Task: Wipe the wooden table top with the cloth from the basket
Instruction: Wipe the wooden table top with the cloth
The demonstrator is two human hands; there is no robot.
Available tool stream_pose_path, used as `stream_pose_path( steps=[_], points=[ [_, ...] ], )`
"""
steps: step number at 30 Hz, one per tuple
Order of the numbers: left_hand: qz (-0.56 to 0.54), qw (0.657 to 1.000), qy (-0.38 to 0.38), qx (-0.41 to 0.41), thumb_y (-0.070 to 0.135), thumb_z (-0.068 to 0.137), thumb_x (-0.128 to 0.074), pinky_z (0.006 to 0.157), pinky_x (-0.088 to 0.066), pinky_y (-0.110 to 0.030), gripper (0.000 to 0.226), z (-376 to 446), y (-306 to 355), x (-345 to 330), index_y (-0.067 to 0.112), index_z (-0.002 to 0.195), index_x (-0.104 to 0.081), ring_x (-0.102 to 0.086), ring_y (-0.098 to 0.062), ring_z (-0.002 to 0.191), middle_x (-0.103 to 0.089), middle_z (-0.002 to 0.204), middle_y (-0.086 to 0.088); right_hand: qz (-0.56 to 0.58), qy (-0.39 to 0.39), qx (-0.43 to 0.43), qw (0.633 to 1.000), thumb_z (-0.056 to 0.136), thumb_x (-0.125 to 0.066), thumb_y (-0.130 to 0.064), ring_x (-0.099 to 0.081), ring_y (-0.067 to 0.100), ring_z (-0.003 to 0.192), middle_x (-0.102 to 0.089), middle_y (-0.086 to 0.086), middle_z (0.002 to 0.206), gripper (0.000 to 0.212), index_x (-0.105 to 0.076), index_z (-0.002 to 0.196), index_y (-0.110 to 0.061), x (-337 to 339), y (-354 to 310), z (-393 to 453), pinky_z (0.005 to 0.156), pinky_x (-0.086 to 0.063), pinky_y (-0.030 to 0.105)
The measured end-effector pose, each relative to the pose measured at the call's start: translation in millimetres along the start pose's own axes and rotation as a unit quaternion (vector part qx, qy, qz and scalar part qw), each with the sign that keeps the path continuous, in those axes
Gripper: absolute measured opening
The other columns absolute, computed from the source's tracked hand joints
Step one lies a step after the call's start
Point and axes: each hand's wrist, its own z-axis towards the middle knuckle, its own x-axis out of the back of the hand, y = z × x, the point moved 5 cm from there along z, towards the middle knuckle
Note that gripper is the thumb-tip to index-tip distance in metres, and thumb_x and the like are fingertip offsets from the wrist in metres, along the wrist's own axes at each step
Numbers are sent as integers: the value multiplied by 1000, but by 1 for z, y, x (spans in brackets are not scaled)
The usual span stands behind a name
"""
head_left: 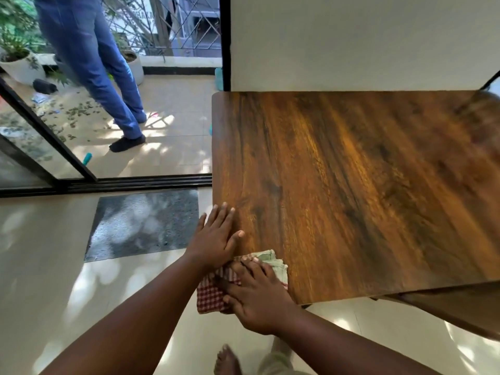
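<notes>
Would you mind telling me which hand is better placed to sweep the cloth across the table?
Right hand: it already presses on the cloth; the left hand lies flat on bare table top.

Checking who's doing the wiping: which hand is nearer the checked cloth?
Right. The right hand presses flat on the checked cloth at the table's near-left corner; the left hand rests just beyond it.

Red-checked cloth is pressed onto near left corner of wooden table top by right hand, fingers spread. Left hand is laid flat at table's left edge, touching cloth.
</notes>
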Motion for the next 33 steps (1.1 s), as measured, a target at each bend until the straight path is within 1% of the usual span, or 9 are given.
stream_pose_path(
  steps=[3,5,9,14,20,24,27,31,33],
  points=[
    [21,1000,-5,-10,57,96,-14,116,14,-37,67,1,6,-3,22,151,5,21,-15,142,13,158,0,-6,7,11,1000,99,-20,-50,-12,29,141,-18,4,156,47,-22,145,-44,-2,3,-6,110,7,41],
    [31,999,-3,-13,57,96,-14,115,14,-36,67,2,11,-5,22,151,4,20,-16,143,11,159,-1,-4,13,19,1000,99,-20,-51,-6,27,143,-14,2,158,48,-19,147,-45,-4,5,-9,109,12,39],
    [54,998,6,-17,56,96,-14,115,12,-36,67,6,27,-11,21,151,1,14,-18,145,7,160,-2,-2,18,31,999,100,-18,-52,-1,25,145,-9,0,160,47,-12,147,-48,-6,15,-18,109,13,37],
    [64,998,1,-7,58,95,-12,115,13,-36,69,9,48,-18,21,151,1,14,-17,145,7,160,-1,-2,15,49,999,100,-16,-52,4,22,145,-7,-1,160,47,-11,147,-49,-5,36,-35,108,18,33],
    [57,998,-8,11,57,96,-12,112,18,-33,68,13,75,-23,21,151,4,22,-12,141,12,159,-1,4,6,58,998,99,-11,-54,12,18,144,1,-4,160,49,-9,148,-48,0,72,-55,113,12,39],
    [62,998,1,21,56,97,-14,111,18,-33,67,19,91,-22,20,151,4,22,-13,141,11,159,0,9,6,57,998,98,-9,-56,11,18,145,2,-6,159,49,-6,147,-50,2,99,-67,109,19,36],
    [68,997,-2,30,56,96,-14,112,17,-34,68,27,103,-25,19,151,3,23,-12,140,11,159,-1,9,7,52,999,98,-7,-57,9,19,145,2,-7,159,50,-5,147,-50,3,121,-76,109,18,37],
    [70,997,3,21,63,90,-5,112,18,-34,75,41,125,-38,19,151,4,26,-12,138,15,156,1,9,18,38,999,98,-6,-58,9,20,145,7,-11,158,50,-3,147,-50,5,149,-91,108,20,36],
    [67,998,4,12,67,85,1,111,20,-33,80,46,137,-46,20,150,5,28,-13,137,18,154,4,11,25,27,999,96,-6,-63,10,20,145,10,-12,156,52,0,146,-51,4,163,-102,106,23,35]
  ],
)
